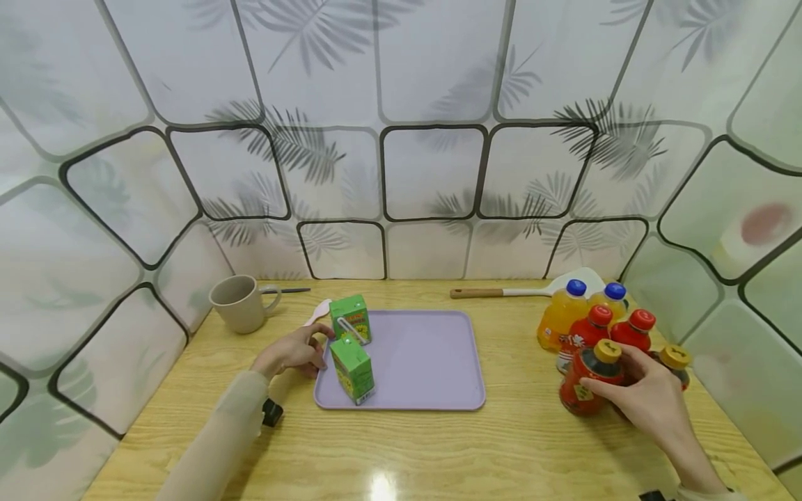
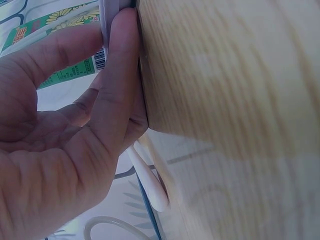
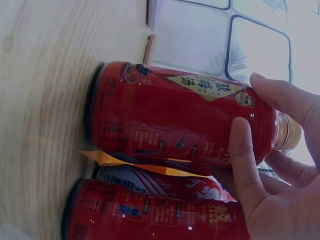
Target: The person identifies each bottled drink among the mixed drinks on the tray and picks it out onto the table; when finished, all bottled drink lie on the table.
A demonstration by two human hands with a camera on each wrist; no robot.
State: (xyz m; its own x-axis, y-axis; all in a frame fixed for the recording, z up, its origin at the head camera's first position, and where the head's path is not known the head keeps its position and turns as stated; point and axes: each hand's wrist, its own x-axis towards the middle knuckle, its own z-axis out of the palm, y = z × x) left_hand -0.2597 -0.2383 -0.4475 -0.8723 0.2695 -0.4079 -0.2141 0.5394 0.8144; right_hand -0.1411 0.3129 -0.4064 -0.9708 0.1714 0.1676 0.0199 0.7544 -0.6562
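Note:
My left hand (image 1: 299,349) is at the left edge of a lilac tray (image 1: 426,362), and its fingers pinch the rim in the left wrist view. On the tray's left side stand two green drink cartons, a rear carton (image 1: 351,316) with a white straw on its side and a front carton (image 1: 353,369). Far to the right, my right hand (image 1: 651,393) grips a red bottle (image 3: 175,115) with a yellow cap near its top, thumb and fingers round it. A second yellow-capped bottle (image 1: 675,358) stands right behind that hand, partly hidden.
Two red-capped bottles (image 1: 585,334) and two blue-capped orange drinks (image 1: 564,316) cluster behind the gripped bottle. A spatula with a wooden handle (image 1: 476,293) lies at the back. A beige mug (image 1: 241,306), a dark thin stick (image 1: 294,290) and a pink spoon (image 1: 319,312) are at the left.

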